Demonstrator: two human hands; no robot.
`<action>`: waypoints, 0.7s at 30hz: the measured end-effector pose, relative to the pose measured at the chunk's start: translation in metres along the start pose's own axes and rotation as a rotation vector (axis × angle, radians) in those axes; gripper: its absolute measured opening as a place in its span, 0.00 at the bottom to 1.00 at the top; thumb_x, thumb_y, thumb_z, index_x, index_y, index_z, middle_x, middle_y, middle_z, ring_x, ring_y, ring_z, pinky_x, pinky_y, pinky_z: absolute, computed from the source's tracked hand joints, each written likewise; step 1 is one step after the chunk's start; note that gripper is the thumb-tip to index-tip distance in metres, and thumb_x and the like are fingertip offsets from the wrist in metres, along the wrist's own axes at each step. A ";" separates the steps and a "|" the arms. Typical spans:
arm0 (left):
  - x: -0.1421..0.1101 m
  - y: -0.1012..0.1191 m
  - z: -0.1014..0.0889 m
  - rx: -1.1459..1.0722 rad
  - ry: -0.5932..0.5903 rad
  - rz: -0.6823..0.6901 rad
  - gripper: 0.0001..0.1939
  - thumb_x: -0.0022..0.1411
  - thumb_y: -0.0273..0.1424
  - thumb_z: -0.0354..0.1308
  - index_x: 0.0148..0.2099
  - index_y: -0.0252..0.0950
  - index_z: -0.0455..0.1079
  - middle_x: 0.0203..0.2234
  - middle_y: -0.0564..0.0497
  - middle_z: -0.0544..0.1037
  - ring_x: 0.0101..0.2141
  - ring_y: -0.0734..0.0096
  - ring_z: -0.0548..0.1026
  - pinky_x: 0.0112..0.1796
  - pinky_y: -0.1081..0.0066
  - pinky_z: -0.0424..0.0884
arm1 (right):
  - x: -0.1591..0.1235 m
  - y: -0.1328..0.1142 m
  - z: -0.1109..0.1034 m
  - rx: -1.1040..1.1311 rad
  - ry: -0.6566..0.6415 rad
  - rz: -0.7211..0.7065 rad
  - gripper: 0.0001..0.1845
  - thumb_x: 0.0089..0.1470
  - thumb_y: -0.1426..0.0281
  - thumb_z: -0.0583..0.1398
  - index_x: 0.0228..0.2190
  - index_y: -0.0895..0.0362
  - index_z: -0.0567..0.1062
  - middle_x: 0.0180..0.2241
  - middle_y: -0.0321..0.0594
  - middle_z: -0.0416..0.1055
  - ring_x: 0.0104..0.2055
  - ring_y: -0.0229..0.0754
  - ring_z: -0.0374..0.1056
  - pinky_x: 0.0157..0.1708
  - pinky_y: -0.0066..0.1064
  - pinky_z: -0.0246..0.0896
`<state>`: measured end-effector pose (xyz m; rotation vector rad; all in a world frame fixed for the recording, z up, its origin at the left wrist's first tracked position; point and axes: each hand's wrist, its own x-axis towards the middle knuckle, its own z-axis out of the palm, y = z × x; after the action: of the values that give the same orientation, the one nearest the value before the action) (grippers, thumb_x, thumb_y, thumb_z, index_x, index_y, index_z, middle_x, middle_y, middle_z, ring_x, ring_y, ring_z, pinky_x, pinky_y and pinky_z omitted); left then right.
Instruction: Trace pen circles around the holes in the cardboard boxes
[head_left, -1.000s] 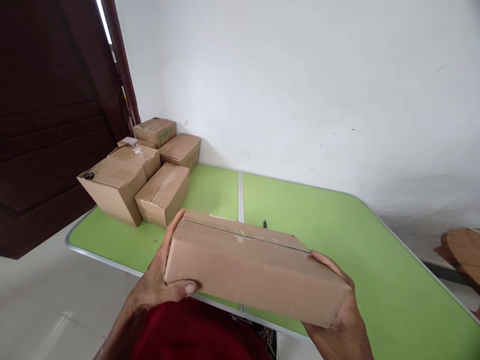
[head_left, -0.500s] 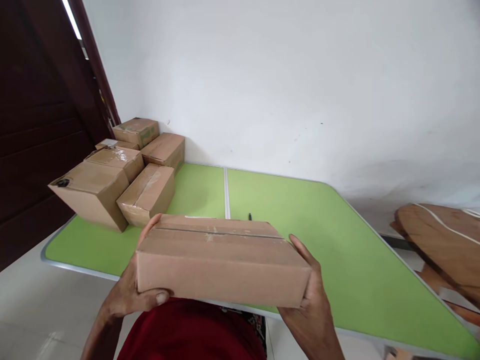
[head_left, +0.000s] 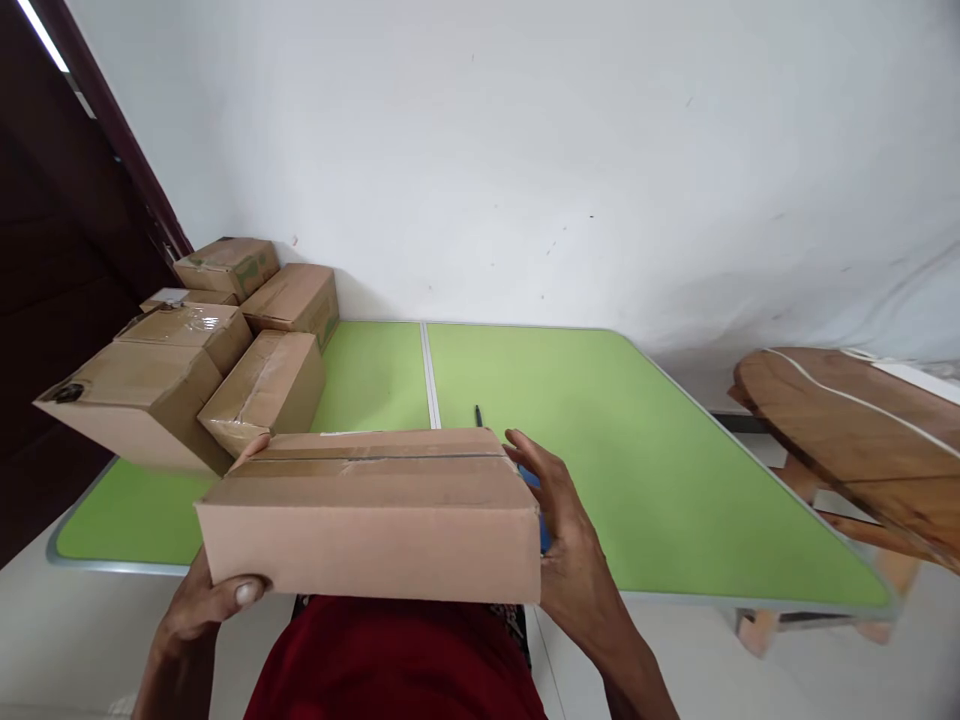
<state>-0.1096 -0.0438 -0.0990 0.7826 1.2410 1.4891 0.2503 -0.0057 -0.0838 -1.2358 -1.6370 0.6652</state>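
Above the table, clamping box with left hand, curving right hand beside it, cannot tell if clamped; might tip rightward from weak support.

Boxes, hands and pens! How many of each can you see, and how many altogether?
Held box and other boxes: 7
Left hand and right hand: 2
Pen: 1
Total: 10

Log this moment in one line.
left hand: grips taped cardboard box; right hand: at box's right end; other cardboard boxes: on green table, left
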 end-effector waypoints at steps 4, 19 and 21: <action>0.018 -0.013 -0.004 -0.086 -0.017 0.003 0.51 0.34 0.51 0.82 0.62 0.41 0.80 0.53 0.41 0.87 0.63 0.21 0.77 0.57 0.39 0.82 | 0.016 -0.003 0.009 0.147 -0.017 0.025 0.53 0.53 0.56 0.79 0.72 0.27 0.63 0.73 0.39 0.63 0.74 0.60 0.65 0.68 0.55 0.71; 0.042 -0.001 0.016 -0.252 -0.057 -0.029 0.45 0.49 0.56 0.77 0.67 0.49 0.76 0.60 0.47 0.84 0.69 0.43 0.72 0.50 0.66 0.84 | 0.055 -0.040 0.024 0.534 -0.164 0.156 0.62 0.48 0.46 0.79 0.76 0.43 0.61 0.69 0.52 0.73 0.68 0.61 0.74 0.66 0.57 0.74; 0.041 -0.001 0.018 -0.217 -0.067 -0.022 0.45 0.49 0.56 0.77 0.67 0.47 0.77 0.60 0.45 0.84 0.68 0.40 0.73 0.52 0.61 0.84 | 0.052 -0.035 0.019 0.568 -0.208 0.172 0.70 0.41 0.41 0.80 0.76 0.43 0.59 0.72 0.54 0.68 0.72 0.65 0.68 0.68 0.60 0.69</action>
<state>-0.1045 0.0004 -0.1001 0.6666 1.0156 1.5368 0.2160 0.0331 -0.0437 -0.9115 -1.3691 1.2987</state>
